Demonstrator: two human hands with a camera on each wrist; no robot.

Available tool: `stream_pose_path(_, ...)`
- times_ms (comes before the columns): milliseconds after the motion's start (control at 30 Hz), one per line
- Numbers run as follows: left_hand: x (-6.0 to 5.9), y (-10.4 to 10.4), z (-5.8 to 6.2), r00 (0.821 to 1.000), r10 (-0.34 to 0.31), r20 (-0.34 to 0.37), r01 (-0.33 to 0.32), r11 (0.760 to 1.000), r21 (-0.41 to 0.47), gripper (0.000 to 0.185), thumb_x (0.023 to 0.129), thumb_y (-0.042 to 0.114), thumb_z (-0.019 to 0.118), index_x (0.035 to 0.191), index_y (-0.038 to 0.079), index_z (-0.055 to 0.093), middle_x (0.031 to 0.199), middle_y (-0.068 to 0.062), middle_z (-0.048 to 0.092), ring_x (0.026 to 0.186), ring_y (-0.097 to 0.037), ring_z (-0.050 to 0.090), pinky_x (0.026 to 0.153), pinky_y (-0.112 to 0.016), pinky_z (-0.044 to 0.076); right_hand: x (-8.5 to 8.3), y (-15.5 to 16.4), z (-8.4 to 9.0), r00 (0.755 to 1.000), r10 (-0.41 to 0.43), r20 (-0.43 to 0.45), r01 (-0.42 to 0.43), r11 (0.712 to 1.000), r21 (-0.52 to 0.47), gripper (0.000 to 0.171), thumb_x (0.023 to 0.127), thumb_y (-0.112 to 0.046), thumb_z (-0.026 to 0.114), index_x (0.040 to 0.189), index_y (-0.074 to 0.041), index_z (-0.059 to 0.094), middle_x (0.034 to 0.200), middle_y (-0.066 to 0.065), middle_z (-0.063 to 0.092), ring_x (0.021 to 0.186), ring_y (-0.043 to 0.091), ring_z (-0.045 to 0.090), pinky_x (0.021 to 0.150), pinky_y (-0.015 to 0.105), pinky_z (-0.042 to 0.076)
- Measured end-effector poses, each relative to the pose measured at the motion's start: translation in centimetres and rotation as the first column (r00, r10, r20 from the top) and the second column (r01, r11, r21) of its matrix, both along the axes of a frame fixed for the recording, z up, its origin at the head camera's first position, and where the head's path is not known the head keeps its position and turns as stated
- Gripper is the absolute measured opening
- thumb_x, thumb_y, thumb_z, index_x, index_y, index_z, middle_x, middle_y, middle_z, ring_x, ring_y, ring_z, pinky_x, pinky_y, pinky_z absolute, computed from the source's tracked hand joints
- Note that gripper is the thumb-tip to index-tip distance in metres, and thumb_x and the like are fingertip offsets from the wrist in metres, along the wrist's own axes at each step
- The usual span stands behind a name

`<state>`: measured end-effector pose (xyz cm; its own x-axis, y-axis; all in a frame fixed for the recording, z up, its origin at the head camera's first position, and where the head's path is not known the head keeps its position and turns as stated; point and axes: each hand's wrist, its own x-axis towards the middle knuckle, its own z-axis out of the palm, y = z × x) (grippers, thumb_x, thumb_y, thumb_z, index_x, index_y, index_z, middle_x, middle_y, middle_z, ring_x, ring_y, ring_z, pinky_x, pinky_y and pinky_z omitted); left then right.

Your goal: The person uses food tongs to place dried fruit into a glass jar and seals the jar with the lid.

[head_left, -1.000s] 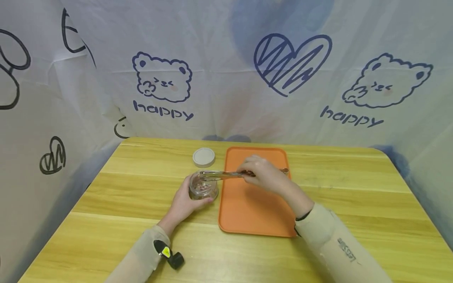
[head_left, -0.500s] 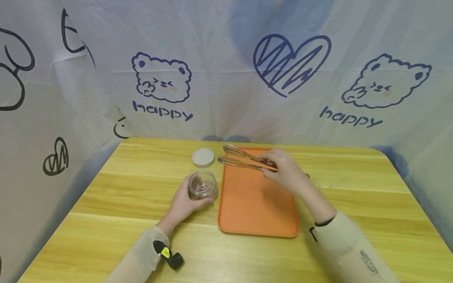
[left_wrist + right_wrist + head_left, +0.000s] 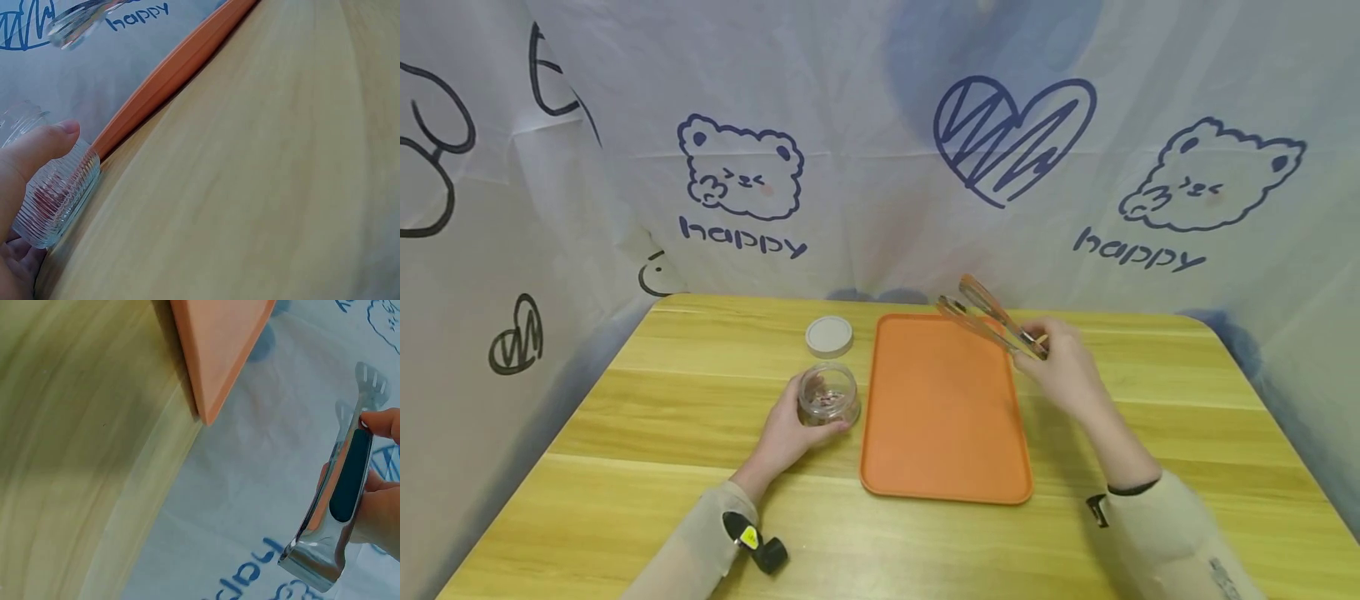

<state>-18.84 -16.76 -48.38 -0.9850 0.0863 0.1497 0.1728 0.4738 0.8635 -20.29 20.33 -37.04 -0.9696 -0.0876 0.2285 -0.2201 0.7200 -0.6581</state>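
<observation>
I see left hand (image 3: pixel 784 433) fingers curled round glass jar (image 3: pixel 828 395) on bench (image 3: pixel 700 500) | right hand (image 3: pixel 1063 367) pinching tongs (image 3: pixel 988 321), raised past orange tray (image 3: pixel 943 408) corner | white lid (image 3: pixel 830 336) behind jar

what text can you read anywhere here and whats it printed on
"happy" under the left bear drawing on the backdrop cloth, at.
"happy" under the right bear drawing on the same cloth, at.
Print on the right sleeve: too small and cut off to read.
Yellow sticker on the black device at the left wrist: too small to read.
Nothing readable on the jar, lid, tray or tongs.
</observation>
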Motion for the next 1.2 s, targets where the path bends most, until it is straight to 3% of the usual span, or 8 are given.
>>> stream_pose_path(133, 0.0, 0.0, -0.1, 1.000, -0.005, -0.005, 0.005, 1.000, 0.002, 0.095, 0.066, 0.029, 0.089, 0.142, 0.009, 0.036, 0.137, -0.012, 0.050, 0.127, -0.030, 0.044, 0.108, -0.046, 0.032, 0.7, 1.6, -0.2, 0.995, -0.095, 0.022, 0.094, 0.995, 0.016, 0.037, 0.086, -0.012, 0.064, 0.117, 0.007, 0.056, 0.104, 0.021, 0.057, 0.084, 0.030, 0.054, 0.062, 0.033, 0.045)
stream_pose_path(600, 0.0, -0.1, -0.2, 1.000, -0.009, -0.009, 0.009, 1.000, 0.006, 0.094, 0.066, 0.027, 0.089, 0.142, 0.010, 0.037, 0.136, -0.012, 0.050, 0.127, -0.030, 0.044, 0.108, -0.045, 0.033, 1.7, 5.3, -3.6, 0.946, -0.309, 0.101, 0.314, 0.949, -0.030, 0.042, 0.088, -0.015, 0.064, 0.116, 0.014, 0.054, 0.105, 0.029, 0.056, 0.086, 0.036, 0.057, 0.059, 0.031, 0.047)
stream_pose_path(867, 0.1, -0.1, -0.2, 1.000, -0.004, -0.007, 0.004, 1.000, 0.009, 0.095, 0.065, 0.028, 0.089, 0.142, 0.010, 0.037, 0.136, -0.012, 0.050, 0.126, -0.030, 0.044, 0.108, -0.046, 0.032, 1.5, 6.1, -4.9, 0.932, -0.344, 0.113, 0.346, 0.938, 0.004, 0.043, 0.087, -0.014, 0.064, 0.114, 0.018, 0.053, 0.103, 0.032, 0.056, 0.089, 0.042, 0.055, 0.066, 0.042, 0.049)
stream_pose_path(1067, -0.1, -0.1, -0.2, 1.000, -0.009, -0.008, 0.009, 1.000, 0.009, 0.094, 0.066, 0.028, 0.089, 0.142, 0.010, 0.036, 0.136, -0.012, 0.049, 0.127, -0.030, 0.043, 0.108, -0.045, 0.032, 1.3, 6.3, -5.0, 0.942, -0.308, 0.136, 0.301, 0.951, 0.068, 0.045, 0.089, -0.014, 0.063, 0.114, 0.021, 0.051, 0.105, 0.036, 0.056, 0.092, 0.047, 0.054, 0.073, 0.051, 0.049)
stream_pose_path(1200, -0.3, 0.0, -0.2, 1.000, -0.009, -0.008, 0.009, 1.000, 0.002, 0.093, 0.066, 0.027, 0.089, 0.142, 0.009, 0.037, 0.136, -0.012, 0.050, 0.127, -0.029, 0.044, 0.108, -0.044, 0.032, 1.3, 6.3, -5.0, 0.938, -0.292, 0.186, 0.274, 0.954, 0.121, 0.044, 0.090, -0.014, 0.061, 0.114, 0.021, 0.051, 0.105, 0.037, 0.056, 0.091, 0.047, 0.055, 0.070, 0.049, 0.051)
